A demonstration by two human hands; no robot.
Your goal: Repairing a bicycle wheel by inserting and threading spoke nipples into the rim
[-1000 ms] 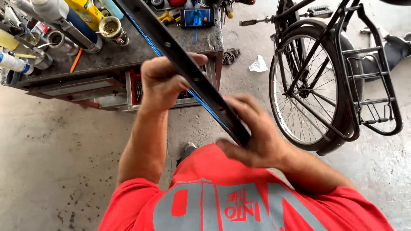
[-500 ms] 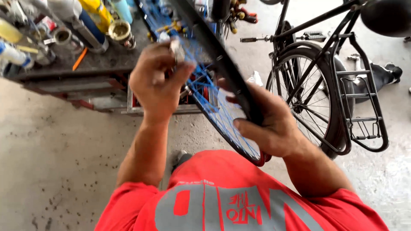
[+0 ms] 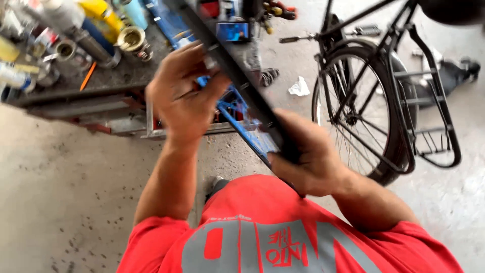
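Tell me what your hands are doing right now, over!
Left hand gripping black tyre on the blue rim. Right hand clamped lower on it. Parked bicycle close on the right, not touching.

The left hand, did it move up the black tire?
Yes. The left hand slid up the black tire, away from the right hand and toward the workbench.

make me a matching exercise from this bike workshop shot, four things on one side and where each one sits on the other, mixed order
Things:
1. left hand
2. right hand
3. parked bicycle
4. white rag

Places:
A. on the concrete floor, beside the parked bicycle's wheel
B. gripping the lower end of the black tyre, near the red shirt
C. standing at the right of the view
D. on the upper part of the tyre, in front of the workbench

Pairs: 1-D, 2-B, 3-C, 4-A
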